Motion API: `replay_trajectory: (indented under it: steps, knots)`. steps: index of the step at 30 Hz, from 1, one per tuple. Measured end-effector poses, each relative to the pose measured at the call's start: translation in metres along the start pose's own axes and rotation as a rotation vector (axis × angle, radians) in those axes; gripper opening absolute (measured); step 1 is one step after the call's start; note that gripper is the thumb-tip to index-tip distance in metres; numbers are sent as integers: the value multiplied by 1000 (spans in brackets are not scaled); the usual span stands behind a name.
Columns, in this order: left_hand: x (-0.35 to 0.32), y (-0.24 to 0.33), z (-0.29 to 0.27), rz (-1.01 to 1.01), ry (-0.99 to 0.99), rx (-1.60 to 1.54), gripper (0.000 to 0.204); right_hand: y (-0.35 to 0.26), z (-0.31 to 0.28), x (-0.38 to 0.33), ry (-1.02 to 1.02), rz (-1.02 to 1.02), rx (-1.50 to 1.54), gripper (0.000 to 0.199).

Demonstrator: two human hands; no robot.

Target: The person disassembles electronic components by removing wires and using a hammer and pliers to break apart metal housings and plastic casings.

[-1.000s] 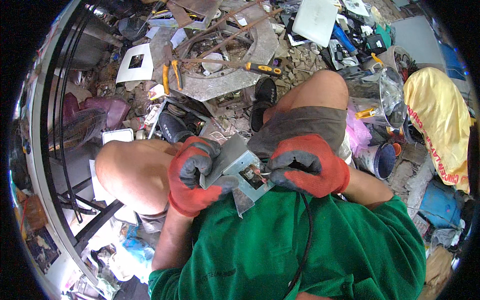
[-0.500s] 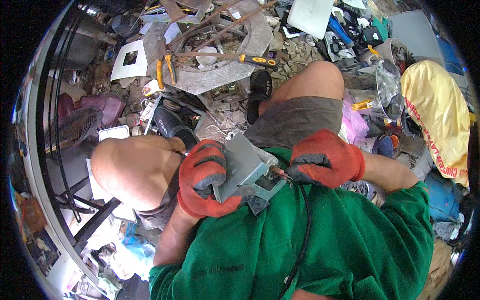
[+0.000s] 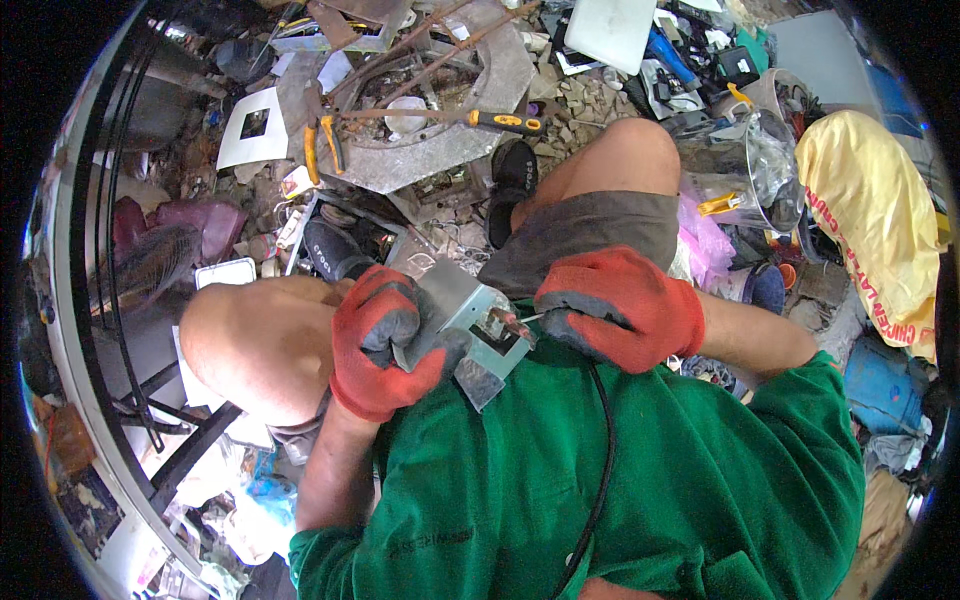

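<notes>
My left hand point(image 3: 385, 345), in a red glove with a dark grey palm, grips a folded grey sheet-metal casing point(image 3: 447, 288) by its left side. The casing sits tilted just above my green shirt. Its right end has a square opening and a bent flap. A small reddish-brown part point(image 3: 512, 324) shows at that opening. On the right, my right hand point(image 3: 628, 310), gloved the same way, has thumb and fingers pinched together right beside the opening. A thin, light-coloured sliver pokes out from the pinch toward the reddish part; its kind is hidden by the glove.
Beyond my feet, yellow-handled pliers point(image 3: 327, 143) and a yellow-and-black-handled long tool point(image 3: 505, 121) rest on a grey slab point(image 3: 380, 177). At right stand a clear bucket point(image 3: 735, 165) and a yellow bag point(image 3: 870, 225). A dark metal rack point(image 3: 185, 440) borders the left. Scrap litters the ground.
Both hands and the casing have shifted slightly left in the picture. The casing has turned, so its square opening shows more. My right hand has come nearer to it.
</notes>
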State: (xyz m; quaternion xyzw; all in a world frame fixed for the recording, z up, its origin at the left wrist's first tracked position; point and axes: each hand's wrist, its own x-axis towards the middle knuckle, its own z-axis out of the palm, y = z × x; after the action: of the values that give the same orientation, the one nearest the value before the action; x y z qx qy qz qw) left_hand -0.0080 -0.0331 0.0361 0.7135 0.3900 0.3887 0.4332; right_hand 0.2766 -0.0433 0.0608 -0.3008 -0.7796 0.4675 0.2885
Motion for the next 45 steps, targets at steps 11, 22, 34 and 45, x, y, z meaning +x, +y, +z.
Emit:
replay_trajectory:
  steps: [11,22,34,45]
  knots:
    - [8,5,3,240,-103,-26,37,-16,-18,-7,-137,94,-68,17]
    - [-10,6,5,192,-70,-36,37,0,-21,-11,-119,169,5,13]
    - [-7,-8,1,171,-23,-145,36,10,-14,-9,-76,150,32,17]
    - [-5,-2,7,-109,252,-40,46,8,-6,9,-38,201,112,22]
